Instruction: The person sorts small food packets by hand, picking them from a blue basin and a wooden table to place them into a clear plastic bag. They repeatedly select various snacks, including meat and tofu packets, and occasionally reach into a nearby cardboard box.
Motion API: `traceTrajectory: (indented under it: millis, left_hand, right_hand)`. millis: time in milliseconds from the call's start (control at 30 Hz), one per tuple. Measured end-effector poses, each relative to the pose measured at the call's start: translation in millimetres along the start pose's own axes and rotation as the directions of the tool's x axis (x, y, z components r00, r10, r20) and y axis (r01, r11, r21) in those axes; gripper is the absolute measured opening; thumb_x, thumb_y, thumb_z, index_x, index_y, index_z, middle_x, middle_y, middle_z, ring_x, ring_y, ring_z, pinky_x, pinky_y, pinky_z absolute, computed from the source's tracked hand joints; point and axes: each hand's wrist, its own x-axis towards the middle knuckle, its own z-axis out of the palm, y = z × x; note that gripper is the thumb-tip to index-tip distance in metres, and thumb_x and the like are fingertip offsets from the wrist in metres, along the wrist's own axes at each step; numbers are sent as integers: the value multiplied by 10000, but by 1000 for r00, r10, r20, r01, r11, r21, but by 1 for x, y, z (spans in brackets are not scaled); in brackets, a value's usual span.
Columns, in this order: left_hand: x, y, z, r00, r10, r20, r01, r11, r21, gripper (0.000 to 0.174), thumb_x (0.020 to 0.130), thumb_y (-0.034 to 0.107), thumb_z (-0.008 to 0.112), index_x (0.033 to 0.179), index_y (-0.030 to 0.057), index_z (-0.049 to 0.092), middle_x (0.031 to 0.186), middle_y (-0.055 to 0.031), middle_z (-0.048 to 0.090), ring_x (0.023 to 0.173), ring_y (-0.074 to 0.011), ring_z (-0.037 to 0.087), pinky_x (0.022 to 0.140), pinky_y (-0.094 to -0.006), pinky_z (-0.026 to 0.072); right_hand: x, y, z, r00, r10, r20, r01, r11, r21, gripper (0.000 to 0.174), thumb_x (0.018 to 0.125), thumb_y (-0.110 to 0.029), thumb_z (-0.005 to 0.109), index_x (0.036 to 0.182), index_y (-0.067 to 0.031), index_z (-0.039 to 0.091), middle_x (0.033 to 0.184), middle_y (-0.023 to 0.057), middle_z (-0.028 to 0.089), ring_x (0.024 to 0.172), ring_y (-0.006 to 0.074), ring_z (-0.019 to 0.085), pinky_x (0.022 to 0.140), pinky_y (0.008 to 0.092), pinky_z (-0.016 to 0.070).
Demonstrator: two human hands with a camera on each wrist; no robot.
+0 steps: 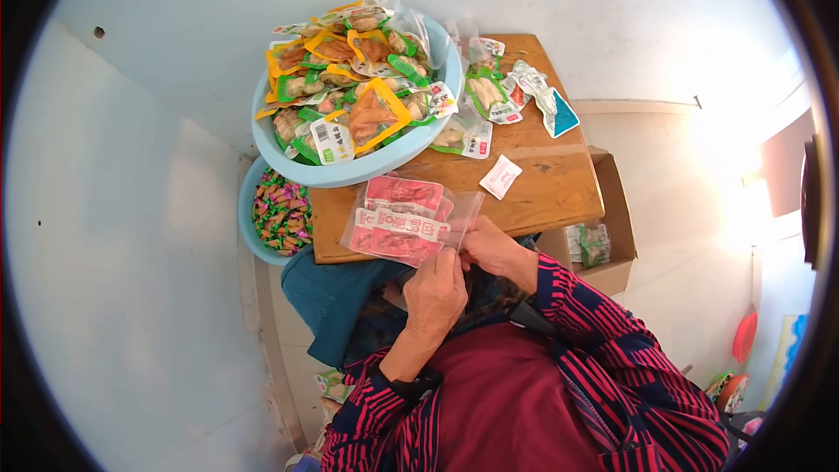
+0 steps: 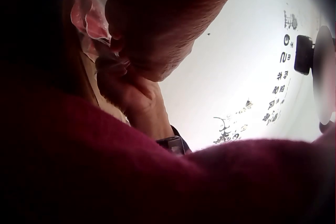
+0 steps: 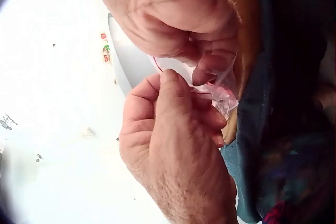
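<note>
Both hands hold a clear zip bag [image 1: 472, 206] of red printed packets [image 1: 404, 220] over the front edge of a wooden table. My left hand [image 1: 434, 295] pinches the bag's open-end edge between thumb and curled fingers. Beside it, my right hand [image 1: 496, 253] grips the same end, fingers curled. In the right wrist view, the left hand [image 3: 173, 129] and right hand [image 3: 178, 14] meet at the bag's mouth, where a red zip line shows. The left wrist view is dark; part of the bag [image 2: 90, 16] shows beside the hands.
A blue basin [image 1: 350, 177] heaped with vacuum-packed food stands on the wooden table [image 1: 542, 179]. Right of it lie several green-and-white packs [image 1: 489, 96] and a small white sachet [image 1: 501, 177]. A second basin [image 1: 248, 210] of small wrapped pieces sits lower left, a cardboard box [image 1: 616, 210] lower right.
</note>
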Motion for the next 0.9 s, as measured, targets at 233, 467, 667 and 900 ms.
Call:
traceTrajectory:
  millis: [233, 467, 667, 900]
  left_hand:
    - [0, -3, 1, 999, -50, -16, 48, 996, -81, 83, 899, 54, 649, 950, 60, 585, 797, -125, 642, 723, -338, 663, 611, -423, 520]
    - [1, -3, 0, 998, -64, -3, 63, 990, -125, 92, 896, 46, 651, 967, 55, 592, 814, -143, 646, 733, -353, 662, 617, -428, 519]
    - [-2, -5, -2, 999, -29, 28, 31, 995, -95, 117, 881, 48, 670, 971, 48, 595, 816, -143, 653, 737, -353, 667, 616, -431, 527]
    - [-6, -2, 2, 991, 54, 119, -53, 999, -9, 135, 870, 87, 695, 966, 62, 603, 773, -129, 635, 699, -336, 656, 602, -432, 528]
  right_hand:
    - [11, 2, 29, 976, -200, -89, 208, 974, 93, 83, 937, -69, 670, 976, -5, 704, 853, 47, 695, 725, 150, 653, 625, 296, 539]
    - [18, 17, 14, 988, -108, -112, 94, 988, -119, 80, 895, -65, 706, 888, 15, 708, 791, 62, 691, 680, 127, 638, 587, 270, 519]
    - [-12, -18, 0, 960, -209, -188, 58, 801, -596, 137, 845, -110, 703, 923, -3, 740, 725, 99, 698, 631, 165, 671, 561, 308, 525]
    - [-18, -27, -30, 631, -751, -194, 142, 358, -923, 248, 798, -150, 700, 995, -14, 638, 809, 162, 684, 749, 404, 668, 663, 472, 531]
